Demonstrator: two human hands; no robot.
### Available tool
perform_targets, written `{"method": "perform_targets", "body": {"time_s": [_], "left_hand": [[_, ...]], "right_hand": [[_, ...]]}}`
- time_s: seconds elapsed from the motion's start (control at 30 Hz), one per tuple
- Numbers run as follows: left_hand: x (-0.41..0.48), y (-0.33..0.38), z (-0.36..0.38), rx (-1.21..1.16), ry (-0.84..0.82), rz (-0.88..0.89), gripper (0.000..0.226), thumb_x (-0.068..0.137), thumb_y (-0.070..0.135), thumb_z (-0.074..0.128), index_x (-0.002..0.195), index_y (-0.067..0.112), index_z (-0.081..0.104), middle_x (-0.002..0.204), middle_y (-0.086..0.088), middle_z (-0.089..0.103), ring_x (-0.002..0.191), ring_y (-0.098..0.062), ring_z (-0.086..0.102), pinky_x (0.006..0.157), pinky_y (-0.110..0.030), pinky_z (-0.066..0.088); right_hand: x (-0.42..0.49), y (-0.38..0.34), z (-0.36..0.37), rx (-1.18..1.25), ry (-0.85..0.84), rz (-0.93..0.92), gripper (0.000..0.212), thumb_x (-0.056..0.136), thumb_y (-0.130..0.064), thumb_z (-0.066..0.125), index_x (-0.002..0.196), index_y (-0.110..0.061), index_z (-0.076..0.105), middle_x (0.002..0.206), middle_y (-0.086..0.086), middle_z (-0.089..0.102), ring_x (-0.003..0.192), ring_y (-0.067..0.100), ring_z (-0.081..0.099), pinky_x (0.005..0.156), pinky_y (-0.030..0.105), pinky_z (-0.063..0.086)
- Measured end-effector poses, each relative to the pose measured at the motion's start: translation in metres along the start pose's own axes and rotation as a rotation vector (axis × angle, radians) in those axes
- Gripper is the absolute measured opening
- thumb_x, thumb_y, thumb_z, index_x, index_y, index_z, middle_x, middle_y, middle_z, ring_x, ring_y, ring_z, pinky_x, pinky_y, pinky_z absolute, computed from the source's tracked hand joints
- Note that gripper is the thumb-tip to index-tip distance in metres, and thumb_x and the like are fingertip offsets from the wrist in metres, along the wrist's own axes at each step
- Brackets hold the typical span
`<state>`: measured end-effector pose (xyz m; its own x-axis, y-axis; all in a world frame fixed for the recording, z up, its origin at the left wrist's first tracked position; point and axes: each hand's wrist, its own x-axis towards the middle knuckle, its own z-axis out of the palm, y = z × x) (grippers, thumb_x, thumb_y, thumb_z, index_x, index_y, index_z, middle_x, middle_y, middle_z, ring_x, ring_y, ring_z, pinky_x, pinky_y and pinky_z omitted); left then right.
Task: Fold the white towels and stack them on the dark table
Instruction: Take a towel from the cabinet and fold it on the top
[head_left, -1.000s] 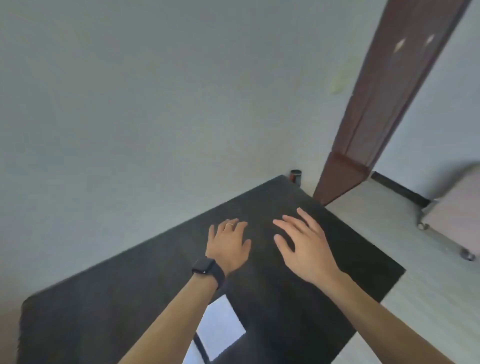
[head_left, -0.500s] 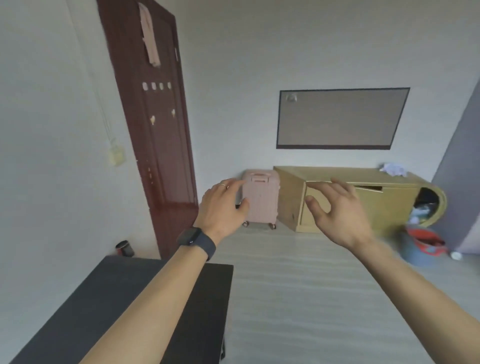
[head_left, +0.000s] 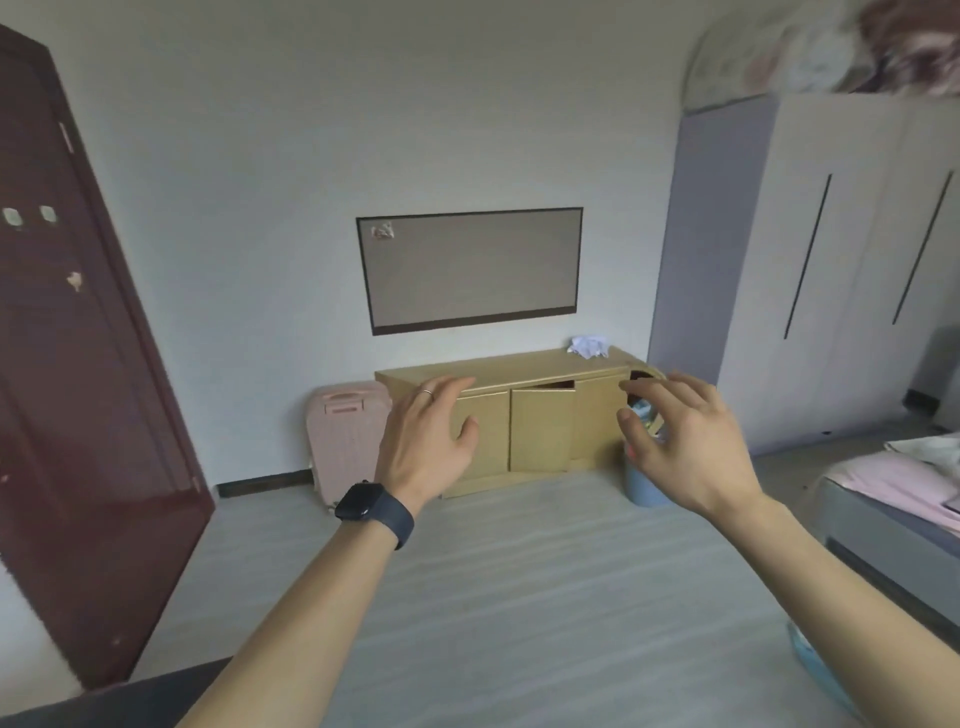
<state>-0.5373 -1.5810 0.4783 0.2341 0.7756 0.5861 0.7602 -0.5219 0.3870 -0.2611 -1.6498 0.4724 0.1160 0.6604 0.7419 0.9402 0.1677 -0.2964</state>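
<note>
Both my hands are raised in the air in front of me and hold nothing. My left hand (head_left: 428, 439), with a dark watch on the wrist and a ring on one finger, has relaxed fingers. My right hand (head_left: 680, 439) has its fingers spread and loosely bent. Only a corner of the dark table (head_left: 104, 704) shows at the bottom left. Pale cloth (head_left: 930, 449) lies on a bed at the right edge; whether it is a white towel I cannot tell.
A yellow low cabinet (head_left: 524, 415) stands against the far wall, with a pink suitcase (head_left: 345, 441) to its left and a blue bin (head_left: 644, 483) to its right. A dark red door (head_left: 78, 389) is at left, wardrobes (head_left: 857, 260) at right. Grey floor (head_left: 519, 597) lies between.
The view has swung from the dark table up and to the right, across the door to the cabinet and wardrobes. Both hands stayed raised in front and hold nothing.
</note>
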Motion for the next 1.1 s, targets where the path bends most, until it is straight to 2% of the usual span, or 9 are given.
{"method": "perform_targets", "body": {"time_s": [0.17,0.37,0.63,0.8,1.0,1.1], "left_hand": [[0.056,0.028,0.076,-0.027,-0.033,-0.016,0.047,0.096,0.031,0.055,0.142,0.026,0.048,0.147,0.006,0.047,0.134,-0.015,0.042,0.111,-0.033,0.037],[0.132,0.019,0.155,0.018,-0.091,-0.008,0.048,0.095,0.032,0.055,0.143,0.027,0.048,0.147,0.004,0.048,0.134,-0.017,0.044,0.112,-0.034,0.037],[0.279,-0.038,0.267,-0.012,-0.105,0.01,0.048,0.095,0.032,0.056,0.142,0.025,0.049,0.145,0.004,0.05,0.133,-0.017,0.045,0.111,-0.039,0.039],[0.37,-0.068,0.345,-0.025,-0.145,0.008,0.049,0.095,0.032,0.055,0.142,0.026,0.048,0.146,0.005,0.049,0.134,-0.016,0.044,0.11,-0.035,0.037],[0.476,-0.088,0.454,-0.048,-0.218,0.026,0.049,0.095,0.033,0.054,0.142,0.026,0.047,0.146,0.005,0.049,0.134,-0.015,0.044,0.109,-0.033,0.038],[0.53,-0.097,0.513,-0.043,-0.244,0.021,0.048,0.095,0.034,0.054,0.142,0.027,0.047,0.147,0.006,0.048,0.134,-0.014,0.043,0.11,-0.031,0.036]], "right_hand": [[0.035,0.085,0.018,-0.062,-0.05,0.04,0.046,0.087,-0.05,0.041,0.118,-0.028,0.067,0.119,-0.006,0.069,0.126,0.029,0.05,0.093,0.048,0.049],[0.091,0.161,0.072,-0.085,-0.094,0.092,0.044,0.088,-0.048,0.044,0.12,-0.028,0.066,0.122,-0.005,0.067,0.127,0.03,0.049,0.095,0.048,0.046],[0.195,0.245,0.19,-0.106,-0.116,0.153,0.052,0.086,-0.054,0.037,0.12,-0.028,0.067,0.116,-0.004,0.071,0.123,0.028,0.053,0.096,0.048,0.047],[0.263,0.302,0.259,-0.126,-0.154,0.178,0.052,0.086,-0.054,0.037,0.121,-0.029,0.067,0.108,0.0,0.071,0.118,0.031,0.055,0.092,0.048,0.049],[0.332,0.388,0.345,-0.139,-0.21,0.209,0.053,0.086,-0.054,0.035,0.123,-0.031,0.065,0.11,0.001,0.07,0.117,0.028,0.054,0.09,0.047,0.049],[0.374,0.441,0.392,-0.126,-0.227,0.228,0.042,0.09,-0.048,0.048,0.124,-0.03,0.064,0.116,0.002,0.07,0.122,0.029,0.053,0.094,0.049,0.048]]}}
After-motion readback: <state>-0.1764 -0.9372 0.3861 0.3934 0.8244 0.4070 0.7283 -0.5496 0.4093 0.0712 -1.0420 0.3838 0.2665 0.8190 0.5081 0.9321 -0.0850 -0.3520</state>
